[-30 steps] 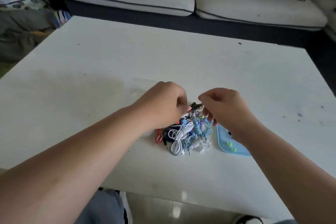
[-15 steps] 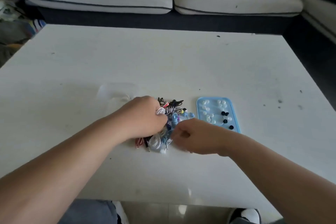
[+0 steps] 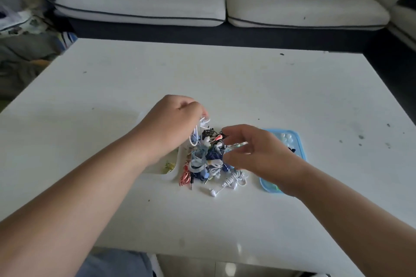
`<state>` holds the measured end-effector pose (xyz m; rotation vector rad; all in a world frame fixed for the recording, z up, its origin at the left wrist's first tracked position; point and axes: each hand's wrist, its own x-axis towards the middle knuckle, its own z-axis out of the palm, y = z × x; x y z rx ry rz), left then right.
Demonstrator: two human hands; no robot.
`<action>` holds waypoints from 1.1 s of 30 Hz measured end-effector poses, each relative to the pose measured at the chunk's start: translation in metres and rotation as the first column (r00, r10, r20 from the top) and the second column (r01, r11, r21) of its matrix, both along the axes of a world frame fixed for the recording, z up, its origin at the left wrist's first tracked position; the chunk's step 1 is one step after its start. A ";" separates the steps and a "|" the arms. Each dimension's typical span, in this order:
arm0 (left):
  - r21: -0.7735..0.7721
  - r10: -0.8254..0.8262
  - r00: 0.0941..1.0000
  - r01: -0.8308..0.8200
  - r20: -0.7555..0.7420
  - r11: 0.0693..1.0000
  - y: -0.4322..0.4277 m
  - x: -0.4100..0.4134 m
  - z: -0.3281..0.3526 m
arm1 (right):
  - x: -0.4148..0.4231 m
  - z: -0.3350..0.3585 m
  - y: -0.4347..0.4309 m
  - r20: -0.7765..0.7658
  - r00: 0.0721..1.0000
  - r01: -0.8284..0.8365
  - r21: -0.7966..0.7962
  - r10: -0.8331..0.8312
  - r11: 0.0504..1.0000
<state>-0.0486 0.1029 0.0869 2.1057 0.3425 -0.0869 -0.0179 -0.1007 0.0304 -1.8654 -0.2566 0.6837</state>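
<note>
White cord runs up and leftward out of the tangled earphone pile into the left hand, whose curled fingers pinch it just above the pile's far-left corner. Its long axis slants from that grip down into the heap, though where it ends in the tangle is hard to make out. Over the pile's right side hovers the right hand, fingers spread and empty. It is nearer the knot, so it seems best placed to pin the pile to the surface. Right of the pile lies a blue tray.
</note>
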 end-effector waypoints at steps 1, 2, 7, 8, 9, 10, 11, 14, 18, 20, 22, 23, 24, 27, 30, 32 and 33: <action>-0.046 0.014 1.000 -0.015 -0.006 0.999 0.001 0.000 0.001 | 0.001 0.001 0.003 -0.011 1.000 -0.013 0.034 0.013 0.999; -0.081 0.006 1.000 -0.009 -0.026 0.997 0.002 -0.001 0.000 | 0.001 0.000 0.005 -0.026 0.999 -0.016 0.066 0.018 0.998; -0.007 -0.146 0.980 0.147 -0.136 0.989 0.008 -0.002 -0.015 | -0.001 -0.005 0.018 -0.094 0.995 -0.027 0.139 0.040 0.990; 0.026 -0.159 0.976 0.164 -0.148 0.986 0.009 -0.003 -0.018 | -0.002 -0.006 0.020 -0.095 0.994 -0.036 0.135 0.049 0.990; 0.035 -0.171 0.973 0.178 -0.155 0.983 0.009 -0.004 -0.018 | -0.005 -0.006 0.023 -0.086 0.995 -0.040 0.127 0.051 0.991; 0.027 -0.183 0.971 0.190 -0.156 0.981 0.009 -0.004 -0.019 | -0.007 -0.007 0.026 -0.065 0.997 -0.042 0.115 0.050 0.992; 0.014 -0.190 0.969 0.194 -0.157 0.981 0.010 -0.005 -0.019 | -0.009 -0.006 0.029 -0.037 0.998 -0.040 0.099 0.044 0.994; -0.018 -0.182 0.973 0.182 -0.142 0.983 0.013 -0.004 -0.019 | -0.007 -0.009 0.034 0.024 1.000 -0.002 0.040 0.001 0.999; -0.070 -0.106 0.985 0.097 -0.138 0.993 0.018 -0.004 -0.020 | -0.001 -0.009 0.032 0.005 1.000 0.026 0.063 -0.027 0.998; -0.069 -0.056 0.989 0.047 -0.133 0.996 0.020 -0.003 -0.021 | 0.000 -0.009 0.032 0.003 1.000 0.029 0.072 -0.029 0.997; -0.048 -0.004 0.991 -0.003 -0.132 0.999 0.022 -0.001 -0.021 | 0.001 -0.010 0.032 -0.017 0.999 0.053 0.117 -0.051 0.992; -0.061 0.015 0.991 -0.024 -0.133 0.998 0.023 0.000 -0.021 | 0.002 -0.010 0.032 -0.036 0.997 0.071 0.154 -0.066 0.985; -0.084 0.025 0.991 -0.036 -0.133 0.996 0.024 0.001 -0.020 | 0.003 -0.010 0.031 -0.055 0.995 0.089 0.189 -0.080 0.978; -0.190 0.029 0.991 -0.054 -0.132 0.980 0.026 0.001 -0.014 | 0.005 -0.009 0.028 -0.065 0.993 0.110 0.202 -0.099 0.973; -0.370 0.014 0.990 -0.065 -0.139 0.927 0.023 -0.002 -0.004 | 0.005 -0.015 0.027 0.030 0.996 0.084 0.065 -0.086 0.994; -0.352 0.005 0.992 -0.049 -0.124 0.935 0.021 -0.002 0.000 | 0.003 -0.016 0.025 0.065 0.997 0.052 -0.021 -0.051 0.998; -0.316 0.008 0.994 -0.043 -0.112 0.948 0.019 -0.002 0.001 | 0.001 -0.016 0.025 0.058 0.998 0.037 -0.044 -0.034 0.998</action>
